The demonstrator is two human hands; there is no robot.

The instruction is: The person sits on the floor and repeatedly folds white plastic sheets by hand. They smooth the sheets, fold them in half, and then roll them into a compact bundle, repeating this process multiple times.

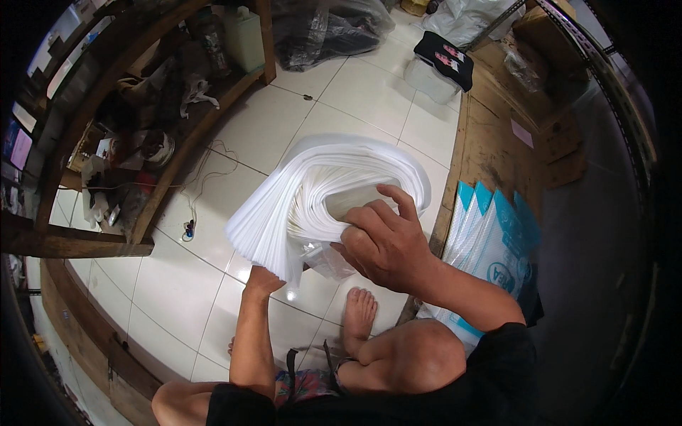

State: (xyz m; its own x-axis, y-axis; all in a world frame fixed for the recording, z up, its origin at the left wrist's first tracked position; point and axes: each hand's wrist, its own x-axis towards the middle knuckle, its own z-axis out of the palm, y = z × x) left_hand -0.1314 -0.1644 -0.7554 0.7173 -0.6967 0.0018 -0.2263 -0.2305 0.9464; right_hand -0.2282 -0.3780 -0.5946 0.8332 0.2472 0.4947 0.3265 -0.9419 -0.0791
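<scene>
A thick stack of thin white sheets [334,160] is held up in front of me, bent over into a curl with its layered edges fanned at the left. My left hand [265,281] grips the stack's lower left end from below; most of its fingers are hidden under the sheets. At the curled-in right end, my right hand [380,241] closes on the sheets with bent fingers, the index finger raised over the inner layers. The thumb's hold is partly hidden. Crumpled clear plastic [330,261] shows just under the stack, between the two hands.
White and turquoise printed plastic packs [490,248] lean by a wooden board [490,121] at right. A black folded cloth [444,60] rests on a pale block. A cluttered wooden shelf [206,128] stands left, a thin cable [193,202] lies on the tiles, and dark plastic-wrapped bundles [323,32] lie far off.
</scene>
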